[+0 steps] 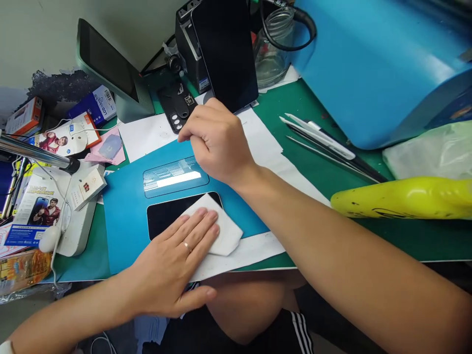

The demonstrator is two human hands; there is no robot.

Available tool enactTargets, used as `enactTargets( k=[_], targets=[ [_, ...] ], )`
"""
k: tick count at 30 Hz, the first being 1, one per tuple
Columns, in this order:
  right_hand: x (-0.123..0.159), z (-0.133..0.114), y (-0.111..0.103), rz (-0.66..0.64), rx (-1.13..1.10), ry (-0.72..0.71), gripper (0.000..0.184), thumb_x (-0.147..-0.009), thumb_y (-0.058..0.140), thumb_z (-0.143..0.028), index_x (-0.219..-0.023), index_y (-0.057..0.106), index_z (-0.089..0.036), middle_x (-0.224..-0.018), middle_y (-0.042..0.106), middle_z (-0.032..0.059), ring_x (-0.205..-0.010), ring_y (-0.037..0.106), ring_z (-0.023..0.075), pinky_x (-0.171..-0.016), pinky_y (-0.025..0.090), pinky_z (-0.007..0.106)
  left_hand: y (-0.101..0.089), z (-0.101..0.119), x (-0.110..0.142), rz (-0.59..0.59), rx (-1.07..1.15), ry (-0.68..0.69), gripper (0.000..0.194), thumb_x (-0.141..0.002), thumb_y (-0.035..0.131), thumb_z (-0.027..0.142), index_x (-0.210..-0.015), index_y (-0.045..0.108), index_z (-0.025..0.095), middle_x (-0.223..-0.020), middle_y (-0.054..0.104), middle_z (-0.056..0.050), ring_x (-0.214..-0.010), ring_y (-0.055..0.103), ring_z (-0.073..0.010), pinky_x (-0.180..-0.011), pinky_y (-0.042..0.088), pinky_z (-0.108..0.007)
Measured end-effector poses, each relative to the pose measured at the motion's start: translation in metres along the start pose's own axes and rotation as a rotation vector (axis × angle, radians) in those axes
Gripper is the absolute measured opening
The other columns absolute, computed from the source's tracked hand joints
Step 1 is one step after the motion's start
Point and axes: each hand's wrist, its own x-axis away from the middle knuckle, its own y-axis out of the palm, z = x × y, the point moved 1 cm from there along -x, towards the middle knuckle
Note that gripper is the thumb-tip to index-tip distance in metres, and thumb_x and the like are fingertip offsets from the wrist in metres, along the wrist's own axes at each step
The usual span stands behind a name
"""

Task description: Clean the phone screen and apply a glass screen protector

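A black phone (164,219) lies face up on a blue mat (121,221). My left hand (173,260) lies flat with fingers stretched out, pressing a white cloth (223,231) onto the phone's right end. My right hand (217,140) hovers above the mat's far edge, fingers curled downward in a pinch; what they hold, if anything, is hidden. Just behind the phone a clear protective film (173,177) with a bright reflection rests on the mat.
A dark tablet (224,49) leans on a black device at the back, beside a glass jar (273,49). Tweezers and thin tools (320,140) lie on the green mat at right. A blue roll (372,64), a yellow bottle (405,199) and boxes at left crowd the desk.
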Motion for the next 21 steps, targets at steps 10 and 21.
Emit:
enactTargets(
  k=[10,21],
  targets=[
    [-0.001,0.001,-0.001,0.022,-0.007,0.008,0.037,-0.096,0.039,-0.007,-0.081,0.070,-0.022,-0.085,0.066,0.0048,-0.094,0.064,0.0233,-0.083,0.052,0.041,0.000,-0.004,-0.013,0.017,-0.003,-0.027,0.085,-0.107,0.028,0.064,-0.165,0.014,0.004,-0.174,0.011,-0.017,-0.163,0.004,-0.0293,-0.133,0.017,-0.048],
    [0.003,0.002,0.003,0.018,-0.019,0.014,0.035,-0.094,0.040,-0.008,-0.080,0.070,-0.022,-0.083,0.065,0.0052,-0.093,0.063,0.0231,-0.082,0.049,0.042,0.004,0.018,-0.020,0.071,0.054,-0.155,0.086,-0.106,0.023,0.067,-0.164,0.020,0.004,-0.174,0.013,-0.017,-0.163,0.004,-0.0275,-0.134,0.013,-0.045]
  ],
)
